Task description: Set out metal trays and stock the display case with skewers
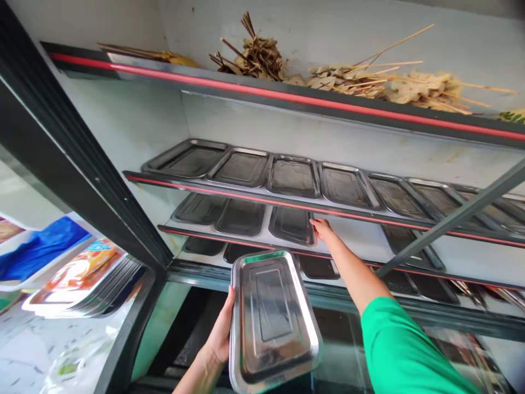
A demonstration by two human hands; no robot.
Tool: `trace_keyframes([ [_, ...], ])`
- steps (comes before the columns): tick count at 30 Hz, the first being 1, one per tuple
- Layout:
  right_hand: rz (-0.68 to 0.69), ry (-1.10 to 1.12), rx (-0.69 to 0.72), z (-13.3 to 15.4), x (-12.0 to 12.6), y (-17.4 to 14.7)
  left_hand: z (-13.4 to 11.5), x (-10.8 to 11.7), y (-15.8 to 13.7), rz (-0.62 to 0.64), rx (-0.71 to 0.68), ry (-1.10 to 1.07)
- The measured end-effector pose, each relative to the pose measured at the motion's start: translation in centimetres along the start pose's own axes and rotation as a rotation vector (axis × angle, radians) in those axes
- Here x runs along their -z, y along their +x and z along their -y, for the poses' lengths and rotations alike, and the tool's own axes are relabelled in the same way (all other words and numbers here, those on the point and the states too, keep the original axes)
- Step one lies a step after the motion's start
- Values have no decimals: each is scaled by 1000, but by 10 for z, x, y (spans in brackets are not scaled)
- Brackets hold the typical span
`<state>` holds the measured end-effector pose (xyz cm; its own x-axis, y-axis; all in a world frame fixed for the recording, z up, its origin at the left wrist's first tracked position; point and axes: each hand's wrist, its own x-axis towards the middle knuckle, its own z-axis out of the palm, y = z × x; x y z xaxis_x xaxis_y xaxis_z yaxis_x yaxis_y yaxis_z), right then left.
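our left hand (222, 335) grips a shiny, round-cornered steel tray (275, 323); our right hand (322, 229) pinches a darker tray (290, 224) near the shelf edge (241, 241).

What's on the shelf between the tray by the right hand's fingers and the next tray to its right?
The head view shows bare white shelf between that tray and the next one; the right hand and forearm hide part.
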<state>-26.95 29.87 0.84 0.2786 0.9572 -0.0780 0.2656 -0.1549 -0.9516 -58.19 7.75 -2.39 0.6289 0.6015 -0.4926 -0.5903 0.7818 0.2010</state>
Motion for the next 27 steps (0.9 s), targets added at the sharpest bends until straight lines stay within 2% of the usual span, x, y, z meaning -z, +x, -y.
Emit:
trace_keyframes([
  [6,-70,-184,10,14,-22,10,-5,-5,-15,29,-4,-12],
  [9,-105,-296,25,29,-24,7,-4,-12,-14,17,2,-1],
  [11,-142,-351,41,37,-19,-7,-3,-17,-11,11,6,14],
  [14,-57,-591,101,29,2,-60,-1,-25,1,39,21,27],
  [16,148,-805,129,12,21,-111,1,-31,12,79,39,29],
  [18,173,-902,196,-7,39,-160,4,-40,26,118,68,40],
  [20,107,-1005,192,-21,55,-195,9,-51,40,147,112,59],
  [23,47,-1101,117,-26,78,-213,20,-70,62,201,163,73],
  [27,30,-1127,101,-21,111,-202,33,-90,90,263,201,80],
])
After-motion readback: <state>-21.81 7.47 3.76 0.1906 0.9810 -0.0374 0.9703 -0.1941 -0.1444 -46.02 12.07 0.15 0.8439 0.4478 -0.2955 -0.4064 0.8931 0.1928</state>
